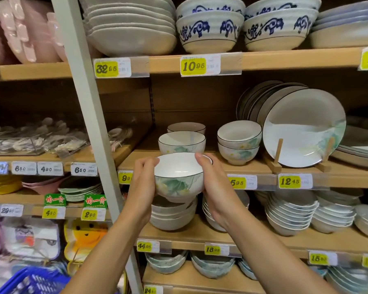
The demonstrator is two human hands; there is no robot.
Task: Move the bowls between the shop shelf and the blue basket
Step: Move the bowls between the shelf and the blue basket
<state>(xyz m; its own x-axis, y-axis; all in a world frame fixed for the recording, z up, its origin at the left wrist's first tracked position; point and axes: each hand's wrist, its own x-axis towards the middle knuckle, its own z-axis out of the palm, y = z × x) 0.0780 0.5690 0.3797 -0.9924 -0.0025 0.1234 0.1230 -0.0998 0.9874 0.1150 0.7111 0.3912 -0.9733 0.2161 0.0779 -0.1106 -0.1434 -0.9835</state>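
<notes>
At 7 o'clock in the view, in the bottom left corner, is part of a blue plastic mesh basket (30,281), well apart from both hands. To its right a pale grey metal upright post (87,102) slants from the top of the view down to the bottom edge.

Right of the post, a tan wooden shop shelf (136,161) runs across the middle, with yellow paper price tags (289,181) along its front edge. At centre, in front of that edge, a white ceramic bowl with a thin black rim and green leaf painting (179,177) is held upright in the air between two bare hands. The left grip (141,183) clasps the bowl's wall at its 9 o'clock. The right grip (215,187) clasps the opposite wall at 3 o'clock, thumb tip on the rim.

At the held bowl's 12 o'clock, a matching leaf-painted bowl (182,142) stands on the shelf, with another white bowl (186,126) just behind it. At 2 o'clock is a stack of two smaller leaf-painted bowls (238,141). Further right, a large round white plate with a black rim (304,128) leans upright in a wooden stand (277,153), more plates behind it
</notes>
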